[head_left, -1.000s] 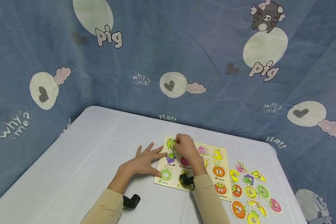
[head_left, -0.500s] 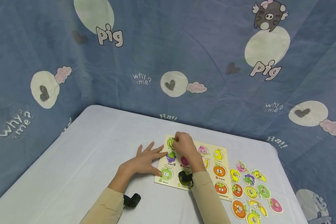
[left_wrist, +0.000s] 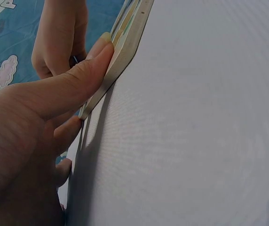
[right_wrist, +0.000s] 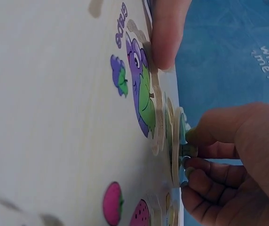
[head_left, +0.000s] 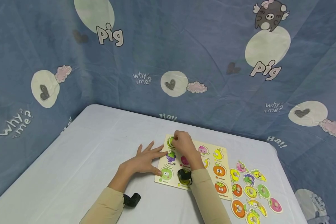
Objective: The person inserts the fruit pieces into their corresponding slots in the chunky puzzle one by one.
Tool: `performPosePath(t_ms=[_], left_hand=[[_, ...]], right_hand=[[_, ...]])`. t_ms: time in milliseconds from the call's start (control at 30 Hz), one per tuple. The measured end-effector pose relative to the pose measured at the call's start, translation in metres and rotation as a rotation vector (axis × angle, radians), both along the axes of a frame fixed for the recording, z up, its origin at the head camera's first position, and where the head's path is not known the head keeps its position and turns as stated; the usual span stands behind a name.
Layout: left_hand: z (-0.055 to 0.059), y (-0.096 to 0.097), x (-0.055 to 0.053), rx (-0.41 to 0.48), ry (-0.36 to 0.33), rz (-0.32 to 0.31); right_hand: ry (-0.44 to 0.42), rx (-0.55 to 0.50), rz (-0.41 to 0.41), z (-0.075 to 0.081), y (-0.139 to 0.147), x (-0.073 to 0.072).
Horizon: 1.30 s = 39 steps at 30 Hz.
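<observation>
A pale wooden fruit puzzle board (head_left: pixel 211 160) lies on the table under both hands. My left hand (head_left: pixel 145 159) spreads its straight fingers along the board's left edge, thumb pressing near the melon recess (head_left: pixel 166 174). In the left wrist view that thumb (left_wrist: pixel 90 70) lies over the board's rim (left_wrist: pixel 125 54). At the far left corner my right hand (head_left: pixel 184 144) pinches the knob of a green round fruit piece (head_left: pixel 170 142). The right wrist view shows this piece (right_wrist: pixel 176 146) edge-on, close over the board beside the printed grape (right_wrist: pixel 141 89), the knob between thumb and fingers.
Several knobbed fruit pieces lie right of the board, among them a strawberry (head_left: pixel 275 205), an orange (head_left: pixel 238 209), a banana (head_left: pixel 257 207) and grapes (head_left: pixel 249 179). White cloth covers the table (head_left: pixel 81 161). A blue printed curtain (head_left: pixel 145 56) hangs behind it.
The right hand has shifted slightly with the green piece, which now sits more squarely over its printed spot. The left hand keeps its place on the board.
</observation>
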<state>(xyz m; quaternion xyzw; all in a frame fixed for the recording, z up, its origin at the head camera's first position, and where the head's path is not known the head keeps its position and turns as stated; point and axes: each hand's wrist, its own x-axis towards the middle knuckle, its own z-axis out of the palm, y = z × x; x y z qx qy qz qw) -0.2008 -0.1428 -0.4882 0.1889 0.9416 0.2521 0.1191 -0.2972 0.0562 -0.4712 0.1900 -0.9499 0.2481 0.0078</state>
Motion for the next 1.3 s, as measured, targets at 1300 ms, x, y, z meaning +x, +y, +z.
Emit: performPosePath(t_ms=[1300], left_hand=[[0.003, 0.0, 0.002, 0.04, -0.002, -0.013]], right_hand=[[-0.04, 0.048, -0.02, 0.002, -0.011, 0.0]])
